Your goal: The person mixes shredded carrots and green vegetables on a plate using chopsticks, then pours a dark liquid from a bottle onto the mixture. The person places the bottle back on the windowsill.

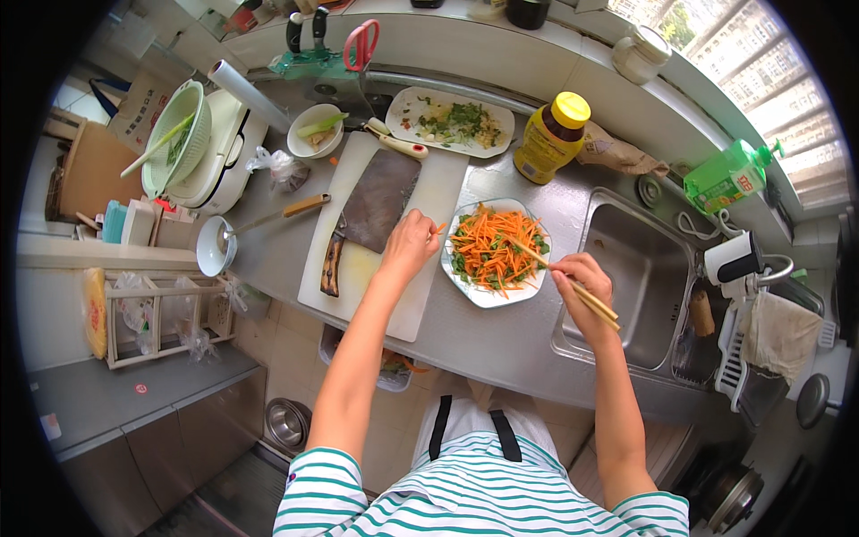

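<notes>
My right hand (585, 290) grips a pair of wooden chopsticks (582, 295). Their tips reach into shredded carrot (493, 245) mixed with chopped green leaves on a white plate (493, 299). Left of the plate, my left hand (409, 245) pinches a small orange carrot piece (441, 228) between its fingertips. Under and beyond that hand, a cleaver (376, 194) with a dark blade and worn wooden handle (331, 268) lies flat on a white cutting board (396, 315). A peeler (402, 145) with a pale handle rests at the board's far end.
Behind the board stand a white tray of chopped greens (463, 127) and a small bowl (315, 131). A yellow-capped bottle (550, 137) rises behind the plate. The steel sink (637, 282) lies right. A ladle (268, 218) leans in a bowl (213, 252) at left.
</notes>
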`<action>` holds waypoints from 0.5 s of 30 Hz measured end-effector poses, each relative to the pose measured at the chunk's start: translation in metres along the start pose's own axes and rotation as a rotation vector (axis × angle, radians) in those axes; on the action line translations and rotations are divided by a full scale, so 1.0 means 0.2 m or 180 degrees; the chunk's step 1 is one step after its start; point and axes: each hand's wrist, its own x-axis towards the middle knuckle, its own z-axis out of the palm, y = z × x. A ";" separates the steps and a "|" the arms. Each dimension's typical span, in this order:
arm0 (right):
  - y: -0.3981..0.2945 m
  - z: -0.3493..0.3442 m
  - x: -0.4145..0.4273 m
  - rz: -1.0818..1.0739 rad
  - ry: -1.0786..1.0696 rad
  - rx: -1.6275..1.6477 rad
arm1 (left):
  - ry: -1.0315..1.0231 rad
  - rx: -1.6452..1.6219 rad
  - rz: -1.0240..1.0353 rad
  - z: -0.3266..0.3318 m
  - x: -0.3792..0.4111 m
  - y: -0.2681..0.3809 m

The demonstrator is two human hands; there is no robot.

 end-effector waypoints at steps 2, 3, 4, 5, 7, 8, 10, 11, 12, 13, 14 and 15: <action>0.06 -0.02 0.01 -0.0022 0.0108 0.0026 | 0.0099 -0.0279 0.0049 -0.03 -0.01 0.14; 0.08 -0.03 0.03 -0.0046 0.0162 0.0053 | 0.0078 -0.0352 0.0134 -0.03 -0.02 0.19; 0.07 -0.03 0.05 -0.0089 0.0144 0.0006 | 0.0051 -0.0430 0.0213 -0.02 -0.04 0.24; 0.08 -0.03 0.08 -0.0126 0.0162 0.0007 | 0.0049 -0.0410 0.0304 0.00 -0.05 0.28; 0.14 -0.01 0.14 -0.0200 0.0199 -0.0006 | 0.0052 -0.0383 0.0490 0.06 -0.07 0.36; 0.16 0.00 0.18 -0.0178 0.0201 -0.0061 | 0.0049 -0.0378 0.0558 0.08 -0.07 0.38; 0.24 0.05 0.19 -0.0199 0.0172 -0.0073 | 0.0134 -0.0268 0.0495 0.12 -0.09 0.43; 0.27 0.07 0.19 -0.0211 0.0157 -0.0082 | 0.0179 -0.0215 0.0463 0.13 -0.10 0.45; 0.27 0.10 0.17 -0.0505 0.0094 -0.0169 | 0.0180 -0.0123 0.0403 0.14 -0.12 0.42; 0.24 0.11 0.13 -0.0519 0.0020 -0.0255 | 0.0173 -0.0175 0.0326 0.14 -0.15 0.43; 0.20 0.11 0.08 -0.0534 -0.0054 -0.0342 | 0.0166 -0.0227 0.0248 0.14 -0.18 0.44; 0.18 0.10 0.03 -0.0546 -0.0116 -0.0433 | 0.0157 -0.0282 0.0183 0.14 -0.21 0.46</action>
